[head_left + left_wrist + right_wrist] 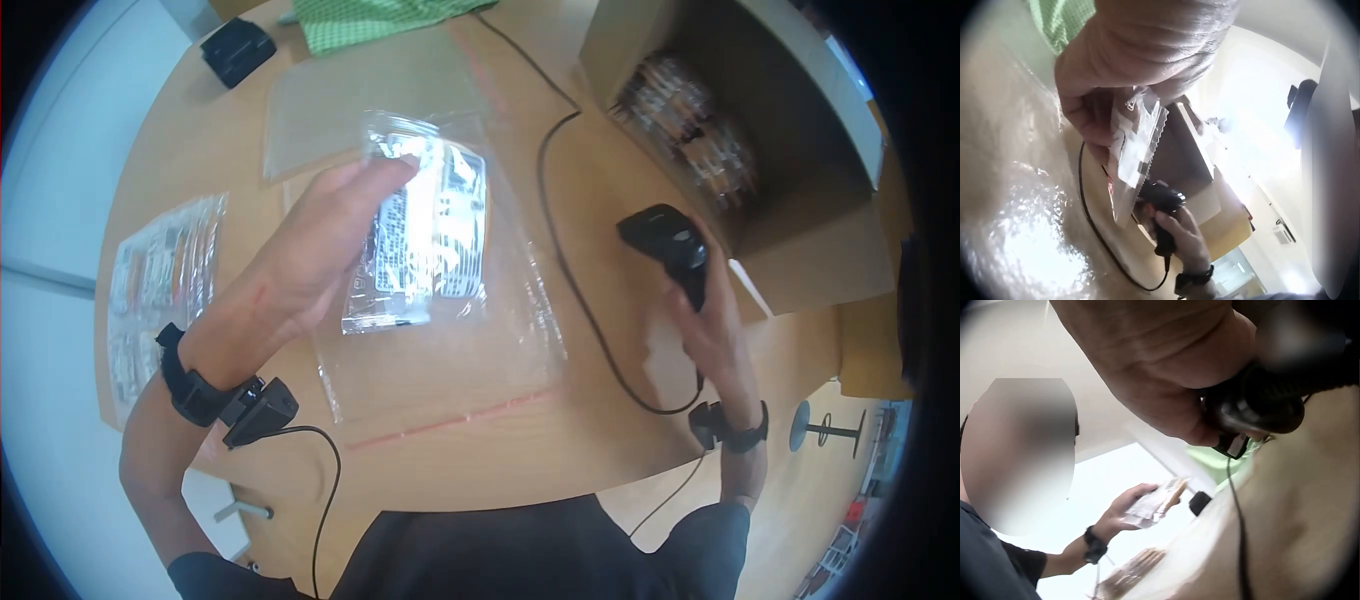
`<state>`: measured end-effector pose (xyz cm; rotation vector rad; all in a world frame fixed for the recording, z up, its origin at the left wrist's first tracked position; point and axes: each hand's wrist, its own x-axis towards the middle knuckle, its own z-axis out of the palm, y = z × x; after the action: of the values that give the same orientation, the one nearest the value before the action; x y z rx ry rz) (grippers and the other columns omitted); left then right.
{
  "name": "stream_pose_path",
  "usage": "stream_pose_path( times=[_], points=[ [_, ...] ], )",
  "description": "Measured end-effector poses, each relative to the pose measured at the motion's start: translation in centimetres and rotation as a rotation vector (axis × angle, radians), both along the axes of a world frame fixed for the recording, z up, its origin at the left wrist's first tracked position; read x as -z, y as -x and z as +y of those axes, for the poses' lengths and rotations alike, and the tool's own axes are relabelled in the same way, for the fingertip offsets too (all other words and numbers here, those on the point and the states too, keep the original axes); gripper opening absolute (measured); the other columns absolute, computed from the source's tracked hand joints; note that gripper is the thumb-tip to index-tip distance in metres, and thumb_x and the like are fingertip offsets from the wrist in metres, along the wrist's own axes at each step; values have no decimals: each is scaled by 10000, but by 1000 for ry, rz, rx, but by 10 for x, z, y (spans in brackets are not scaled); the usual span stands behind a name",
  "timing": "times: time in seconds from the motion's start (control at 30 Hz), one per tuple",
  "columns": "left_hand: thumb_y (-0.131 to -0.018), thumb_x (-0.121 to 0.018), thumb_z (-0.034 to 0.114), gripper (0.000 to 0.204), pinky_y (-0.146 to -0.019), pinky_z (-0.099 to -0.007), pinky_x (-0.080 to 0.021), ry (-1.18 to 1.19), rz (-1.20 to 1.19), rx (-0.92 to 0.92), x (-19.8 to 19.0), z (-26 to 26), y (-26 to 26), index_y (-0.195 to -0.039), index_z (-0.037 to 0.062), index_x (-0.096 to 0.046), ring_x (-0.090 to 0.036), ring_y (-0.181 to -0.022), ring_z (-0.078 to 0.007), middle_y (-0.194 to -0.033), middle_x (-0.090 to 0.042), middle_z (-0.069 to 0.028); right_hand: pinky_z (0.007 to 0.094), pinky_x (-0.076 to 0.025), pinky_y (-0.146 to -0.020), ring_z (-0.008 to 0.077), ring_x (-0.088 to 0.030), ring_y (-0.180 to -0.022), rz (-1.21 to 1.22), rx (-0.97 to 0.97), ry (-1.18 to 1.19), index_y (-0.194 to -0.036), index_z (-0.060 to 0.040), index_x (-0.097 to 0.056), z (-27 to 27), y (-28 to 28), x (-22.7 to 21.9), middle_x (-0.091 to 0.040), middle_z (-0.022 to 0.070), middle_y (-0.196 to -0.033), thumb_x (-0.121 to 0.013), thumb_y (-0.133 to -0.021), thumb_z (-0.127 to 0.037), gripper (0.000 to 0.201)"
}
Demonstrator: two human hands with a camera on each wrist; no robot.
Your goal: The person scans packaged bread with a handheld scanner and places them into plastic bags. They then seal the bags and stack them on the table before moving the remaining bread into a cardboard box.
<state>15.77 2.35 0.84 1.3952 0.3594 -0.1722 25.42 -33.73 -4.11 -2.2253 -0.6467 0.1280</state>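
Observation:
A clear plastic packet with a printed white label (430,225) is gripped by the left hand (325,225), thumb on its top face, above a flat clear plastic sheet or bag (450,370). The left wrist view shows the packet (1135,150) edge-on under the hand (1141,50). Around a black handheld scanner (665,240) on a cable curl the fingers of the right hand (715,330), to the right of the packet. In the right wrist view the scanner (1254,406) is partly hidden by the hand (1166,369).
Right of the scanner stands an open cardboard box (815,240) with several packets (690,125) inside. More packets (165,280) lie at the table's left. A green checked cloth (370,20) and a black object (238,52) are at the far edge. The scanner's cable (560,260) crosses the table (500,480).

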Motion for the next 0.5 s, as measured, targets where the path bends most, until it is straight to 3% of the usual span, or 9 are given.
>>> stream_pose_path(
  times=[0.07, 0.17, 0.23, 0.3, 0.37, 0.4, 0.47, 0.5],
  points=[
    [-1094, -584, 271, 346, -943, -315, -563, 50, 7, -156, -3, 1, 17, -1298, -5, -630, -698, -1069, -137, -1170, -728, -75, 330, -511, -900, 216, -594, -969, -72, 77, 81, -1610, -50, -348, -16, -12, 18, -630, 121, -1129, -658, -1032, -127, 660],
    [-1095, -588, 277, 342, -957, -315, -557, 14, 17, -164, 13, 8, 32, -1290, 0, -640, -696, -1074, -137, -1177, -726, -79, 332, -506, -893, 214, -585, -966, 8, 145, 182, -1579, -24, -393, -35, -22, 31, -618, 120, -1111, -638, -1057, -194, 600],
    [-1091, -605, 281, 339, -915, -313, -549, 24, 14, -252, 19, 2, 37, -1279, 2, -649, -684, -1021, -136, -1138, -722, -65, 356, -515, -971, 248, -634, -1053, 90, 133, 152, -1581, -19, -412, -34, -17, 30, -652, 174, -1171, -647, -1050, -203, 609],
    [-1084, -640, 345, 401, -939, -301, -547, -137, 49, -114, 26, 2, 40, -1296, 5, -640, -680, -1043, -103, -1161, -726, -50, 417, -512, -1069, 310, -643, -1238, -416, 271, 411, -1621, -51, -384, -36, -2, 28, -629, 247, -1371, -739, -978, -191, 748],
    [-1095, -624, 333, 383, -919, -291, -540, -64, 14, -132, 31, -17, 42, -1299, 9, -632, -659, -1043, -84, -1180, -712, -49, 493, -474, -1147, 395, -564, -1398, -607, 65, 337, -1650, -49, -341, -14, 30, -4, -517, 275, -1554, -835, -856, -157, 942],
    [-1101, -613, 349, 390, -921, -292, -536, -23, -6, -98, 31, -29, 43, -1296, 11, -631, -648, -1043, -76, -1174, -708, -43, 510, -466, -1152, 418, -540, -1417, -591, -127, 272, -1639, -35, -355, 3, 46, -17, -488, 276, -1579, -865, -805, -151, 985],
    [-1107, -603, 364, 398, -922, -293, -532, 16, -22, -30, 28, -54, 44, -1292, 13, -631, -636, -1044, -69, -1168, -704, -37, 523, -468, -1148, 454, -530, -1421, -630, -405, 221, -1596, -6, -407, 36, 66, -28, -477, 288, -1582, -898, -750, -150, 988],
    [-1109, -594, 391, 417, -931, -302, -525, 56, -79, 35, 27, -68, 47, -1276, 11, -629, -632, -1051, -82, -1166, -697, -42, 511, -502, -1115, 464, -577, -1367, -723, -490, 202, -1542, 15, -461, 46, 62, -23, -536, 299, -1517, -886, -769, -149, 897]
  ],
)
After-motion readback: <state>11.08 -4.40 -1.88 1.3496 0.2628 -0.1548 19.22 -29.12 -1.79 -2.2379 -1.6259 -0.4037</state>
